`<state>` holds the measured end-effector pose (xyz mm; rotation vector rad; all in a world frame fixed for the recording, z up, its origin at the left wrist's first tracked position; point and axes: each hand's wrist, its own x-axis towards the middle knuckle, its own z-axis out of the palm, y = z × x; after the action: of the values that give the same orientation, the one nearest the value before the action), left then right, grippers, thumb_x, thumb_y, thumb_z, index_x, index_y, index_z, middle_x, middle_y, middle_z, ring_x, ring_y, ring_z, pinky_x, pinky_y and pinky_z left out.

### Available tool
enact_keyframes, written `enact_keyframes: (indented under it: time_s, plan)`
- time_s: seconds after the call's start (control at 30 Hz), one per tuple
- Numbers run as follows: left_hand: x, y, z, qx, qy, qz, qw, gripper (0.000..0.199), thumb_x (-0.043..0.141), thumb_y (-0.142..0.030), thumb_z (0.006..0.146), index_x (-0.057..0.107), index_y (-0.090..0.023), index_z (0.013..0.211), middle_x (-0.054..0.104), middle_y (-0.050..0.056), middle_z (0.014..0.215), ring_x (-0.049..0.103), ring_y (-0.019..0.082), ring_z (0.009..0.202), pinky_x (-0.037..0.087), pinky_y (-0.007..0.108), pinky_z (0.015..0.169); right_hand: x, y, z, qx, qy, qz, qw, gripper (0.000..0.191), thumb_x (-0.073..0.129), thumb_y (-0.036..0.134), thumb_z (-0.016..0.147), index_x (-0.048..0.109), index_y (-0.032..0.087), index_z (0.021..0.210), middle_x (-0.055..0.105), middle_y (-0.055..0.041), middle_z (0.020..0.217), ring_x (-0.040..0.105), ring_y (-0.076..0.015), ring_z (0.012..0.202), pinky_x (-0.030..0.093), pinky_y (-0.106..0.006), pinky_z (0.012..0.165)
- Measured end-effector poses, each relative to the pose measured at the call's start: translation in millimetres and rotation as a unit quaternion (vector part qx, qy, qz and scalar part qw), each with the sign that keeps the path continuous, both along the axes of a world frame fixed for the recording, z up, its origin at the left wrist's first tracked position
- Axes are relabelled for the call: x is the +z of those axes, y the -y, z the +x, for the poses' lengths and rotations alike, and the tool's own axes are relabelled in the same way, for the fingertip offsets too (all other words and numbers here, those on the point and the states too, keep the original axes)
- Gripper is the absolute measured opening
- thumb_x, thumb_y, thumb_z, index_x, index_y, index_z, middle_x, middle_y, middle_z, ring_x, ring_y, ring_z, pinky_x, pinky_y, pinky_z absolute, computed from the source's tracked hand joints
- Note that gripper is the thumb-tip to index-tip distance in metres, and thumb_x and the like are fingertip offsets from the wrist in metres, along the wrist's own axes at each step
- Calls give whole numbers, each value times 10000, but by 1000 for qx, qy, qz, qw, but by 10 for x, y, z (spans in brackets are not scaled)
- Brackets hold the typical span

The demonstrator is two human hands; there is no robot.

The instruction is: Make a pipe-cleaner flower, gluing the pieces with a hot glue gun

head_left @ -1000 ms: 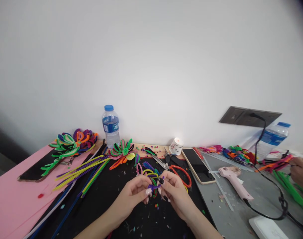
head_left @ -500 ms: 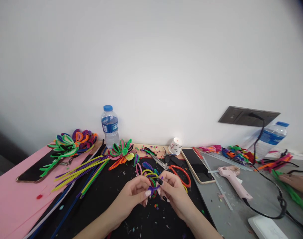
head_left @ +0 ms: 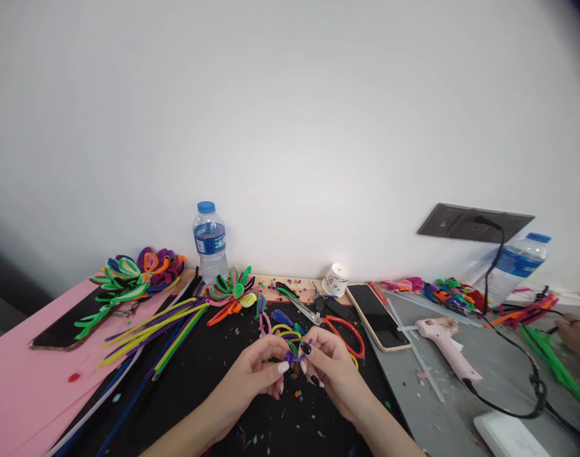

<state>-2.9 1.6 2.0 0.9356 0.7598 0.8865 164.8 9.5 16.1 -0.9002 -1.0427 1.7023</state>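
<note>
Over the black mat (head_left: 194, 406), my left hand (head_left: 261, 368) pinches one side of a short purple pipe cleaner (head_left: 293, 359) between thumb and fingertips. My right hand (head_left: 328, 365) pinches its other side, so the piece spans the small gap between both hands. Directly behind the fingers lie looped pipe cleaners (head_left: 283, 319) in purple, yellow, blue and pink, partly hidden by my hands. Scissors with red handles (head_left: 349, 333) lie just beyond my right hand. A pipe-cleaner flower (head_left: 235, 287) with green and pink petals rests to the far left of my hands.
Long pipe cleaners (head_left: 161, 330), a water bottle (head_left: 210, 244) and a dark phone (head_left: 65, 320) are on the left. To the right lie another phone (head_left: 378, 317), a corded pink glue gun (head_left: 449, 349) and a white box (head_left: 511, 435). A co-worker's hand (head_left: 578, 333) shows at the right edge.
The purple pipe cleaner between my fingertips looks more tightly bent, while my hands stay in nearly the same place. The co-worker's hand has moved up, off the green pipe cleaners.
</note>
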Motion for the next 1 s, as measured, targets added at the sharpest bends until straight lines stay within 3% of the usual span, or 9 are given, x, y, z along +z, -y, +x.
enact_keyframes:
  time_s: [0.17, 0.4, 0.67, 0.83, 1.0]
  plan:
    - [-42, -19, -4, 14, 2, -9, 1000, 262, 615, -325, 743, 572, -208, 973, 566, 14, 802, 555, 104, 576, 427, 221, 521, 15, -10, 7, -9, -1, 12, 1000, 248, 653, 346, 738, 508, 155, 675, 521, 44, 504, 285, -35, 379, 159, -182, 373]
    - [-17, -53, -29, 91, -14, 39, 995, 229, 551, -333, 790, 559, -193, 972, 601, 37, 874, 548, 101, 573, 416, 226, 534, -4, -30, 28, -2, -20, 14, 1000, 250, 653, 338, 741, 496, 155, 677, 502, 47, 508, 298, -38, 393, 166, -184, 376]
    - [-24, -85, -40, 162, -53, 81, 982, 189, 589, -319, 766, 539, -194, 899, 439, -72, 584, 428, 73, 485, 357, 187, 471, -12, -8, 16, -7, -20, 15, 1000, 248, 650, 329, 746, 485, 158, 674, 513, 47, 495, 293, -32, 379, 167, -187, 387]
    - [-83, -73, -40, 132, -54, 68, 988, 212, 504, -364, 819, 534, -192, 940, 390, -90, 467, 368, 68, 397, 309, 180, 409, -16, -18, 18, 0, -21, 15, 1000, 256, 658, 342, 735, 489, 159, 678, 521, 44, 508, 314, -37, 384, 176, -183, 381]
    - [-75, -18, -7, 40, 4, 52, 998, 237, 594, -315, 769, 566, -198, 973, 543, 3, 773, 530, 120, 634, 446, 241, 575, -12, -20, 18, 9, -15, 7, 1000, 256, 657, 346, 736, 495, 157, 678, 516, 49, 495, 295, -33, 376, 170, -177, 374]
